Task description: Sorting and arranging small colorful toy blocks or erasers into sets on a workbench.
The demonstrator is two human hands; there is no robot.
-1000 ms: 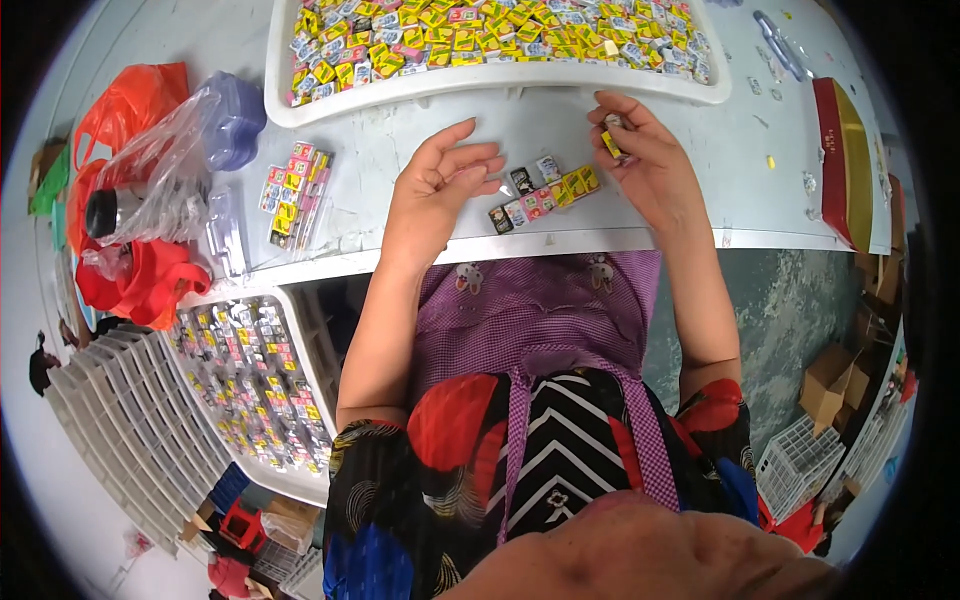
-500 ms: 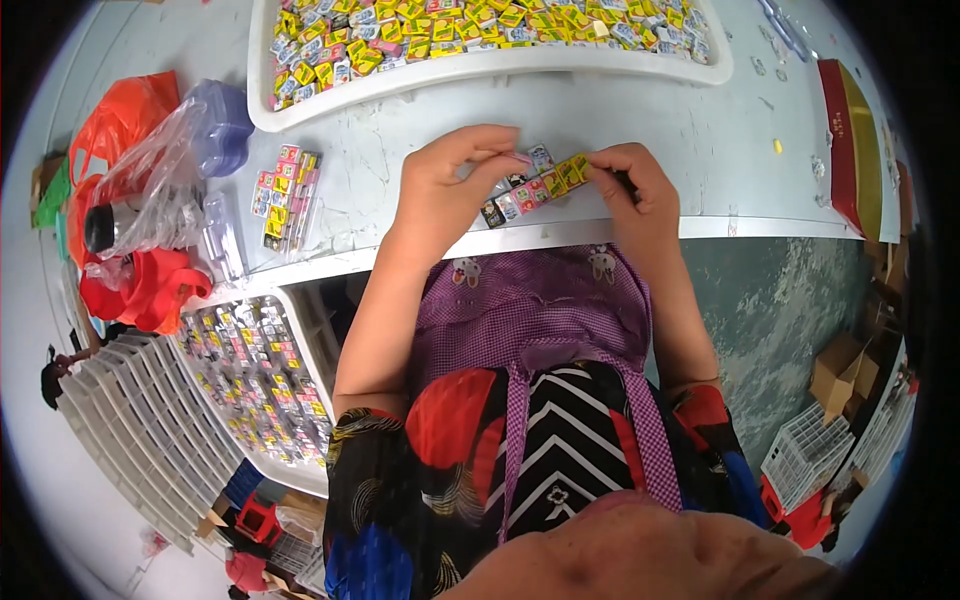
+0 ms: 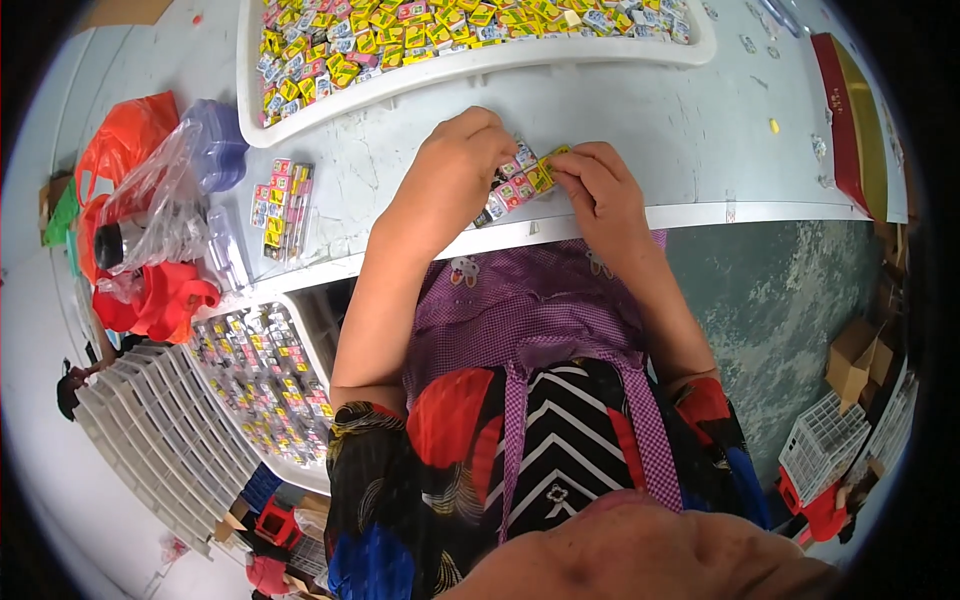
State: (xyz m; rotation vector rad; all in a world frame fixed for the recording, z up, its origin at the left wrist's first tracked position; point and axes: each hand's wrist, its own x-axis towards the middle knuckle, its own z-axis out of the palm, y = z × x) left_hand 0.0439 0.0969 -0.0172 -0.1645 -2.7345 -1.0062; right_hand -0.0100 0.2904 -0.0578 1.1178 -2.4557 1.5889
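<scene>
Near the table's front edge lies a double row of small printed blocks (image 3: 517, 190), which look like erasers in paper sleeves, in pink, yellow, white and black. My left hand (image 3: 462, 165) is closed, fingers curled down over the rows' left part. Its fingertips are partly hidden, so what they grip cannot be made out. At the right end my right hand (image 3: 603, 185) pinches the yellow blocks (image 3: 546, 171) between thumb and fingers. Farther left stands a finished-looking group of similar blocks (image 3: 283, 208) in clear plastic cases.
A white tray (image 3: 480, 65) heaped with blocks is at the back. To the left are red bags (image 3: 130, 130), purple plastic containers (image 3: 220, 145) and a clear case (image 3: 228, 250). A second tray (image 3: 315, 345) of packed blocks sits below the table. A red-and-gold box (image 3: 850, 125) stands right.
My left hand has shifted up and closed over the blocks, its fingers having been apart. My right hand has moved left along the yellow blocks. The whole view has turned slightly.
</scene>
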